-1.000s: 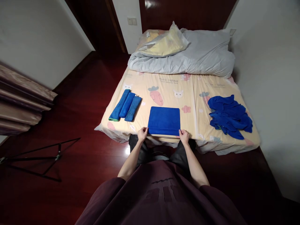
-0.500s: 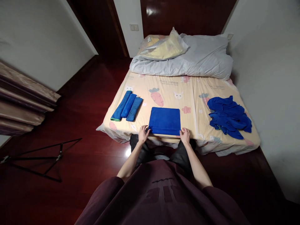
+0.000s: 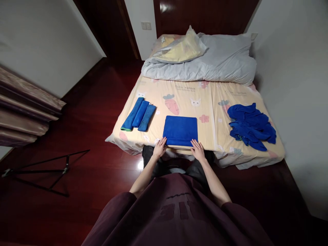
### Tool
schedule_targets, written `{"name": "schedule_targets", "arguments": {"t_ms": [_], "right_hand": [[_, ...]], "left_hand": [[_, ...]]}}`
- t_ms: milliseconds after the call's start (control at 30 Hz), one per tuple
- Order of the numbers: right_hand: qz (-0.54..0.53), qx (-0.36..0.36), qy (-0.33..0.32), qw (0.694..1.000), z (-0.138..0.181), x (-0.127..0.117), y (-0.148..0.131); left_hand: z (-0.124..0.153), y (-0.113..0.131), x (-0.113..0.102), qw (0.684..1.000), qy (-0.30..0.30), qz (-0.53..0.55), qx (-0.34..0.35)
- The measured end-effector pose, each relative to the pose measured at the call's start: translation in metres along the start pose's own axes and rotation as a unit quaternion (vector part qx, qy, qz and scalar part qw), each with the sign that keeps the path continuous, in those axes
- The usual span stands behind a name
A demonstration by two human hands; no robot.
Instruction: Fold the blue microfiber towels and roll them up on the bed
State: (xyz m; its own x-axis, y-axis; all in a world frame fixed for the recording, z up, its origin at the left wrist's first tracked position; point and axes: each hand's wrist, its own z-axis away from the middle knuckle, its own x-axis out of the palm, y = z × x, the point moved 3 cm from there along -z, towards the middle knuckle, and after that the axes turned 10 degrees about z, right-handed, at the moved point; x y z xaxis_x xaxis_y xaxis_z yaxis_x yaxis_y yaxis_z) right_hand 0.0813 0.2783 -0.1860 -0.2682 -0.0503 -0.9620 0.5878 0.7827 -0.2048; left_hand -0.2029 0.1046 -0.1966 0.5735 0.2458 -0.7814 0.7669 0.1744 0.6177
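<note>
A blue towel (image 3: 180, 129) lies flat near the front edge of the bed, with a narrow folded strip along its near side. My left hand (image 3: 160, 147) rests at its near left corner, fingers stretched forward onto the cloth. On the near right corner lies my right hand (image 3: 197, 150), its fingers spread flat. Neither hand grips anything. To the left, three rolled or folded blue towels (image 3: 139, 114) lie side by side, one with a green edge. A crumpled heap of blue towels (image 3: 252, 126) sits at the right of the bed.
The bed (image 3: 202, 102) has a yellow sheet with carrot and rabbit prints. A grey quilt (image 3: 225, 58) and a yellow pillow (image 3: 187, 48) are bunched at its head. Black tripod legs (image 3: 51, 171) stand on the dark red floor to the left, near a curtain (image 3: 25, 109).
Both hands have moved inward from the towel's near corners. Their curled fingers have straightened and now lie flat on its near edge. The towel has stayed in place.
</note>
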Motion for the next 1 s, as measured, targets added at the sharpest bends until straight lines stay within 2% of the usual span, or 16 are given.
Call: {"name": "schedule_targets", "arguments": {"t_ms": [267, 433, 567, 733, 900, 1000], "right_hand": [[-0.033, 0.002, 0.017, 0.999, -0.005, -0.005, 0.007], [-0.077, 0.017, 0.026, 0.997, -0.010, -0.003, 0.014], [-0.139, 0.062, 0.037, 0.988, -0.022, 0.002, 0.025], [-0.243, 0.164, 0.059, 0.954, -0.031, 0.010, 0.045], [-0.260, 0.180, 0.094, 0.944, -0.022, 0.016, 0.059], [-0.282, 0.188, 0.094, 0.936, -0.017, 0.020, 0.063]], "left_hand": [[-0.009, -0.005, -0.009, 1.000, 0.010, 0.019, 0.001], [-0.014, -0.012, -0.010, 0.997, 0.033, 0.072, -0.009], [-0.025, -0.028, -0.010, 0.985, 0.064, 0.159, -0.019], [-0.037, -0.053, -0.010, 0.951, 0.090, 0.291, -0.048], [-0.040, -0.063, -0.008, 0.941, 0.119, 0.309, -0.071], [-0.040, -0.065, -0.007, 0.937, 0.129, 0.312, -0.093]]}}
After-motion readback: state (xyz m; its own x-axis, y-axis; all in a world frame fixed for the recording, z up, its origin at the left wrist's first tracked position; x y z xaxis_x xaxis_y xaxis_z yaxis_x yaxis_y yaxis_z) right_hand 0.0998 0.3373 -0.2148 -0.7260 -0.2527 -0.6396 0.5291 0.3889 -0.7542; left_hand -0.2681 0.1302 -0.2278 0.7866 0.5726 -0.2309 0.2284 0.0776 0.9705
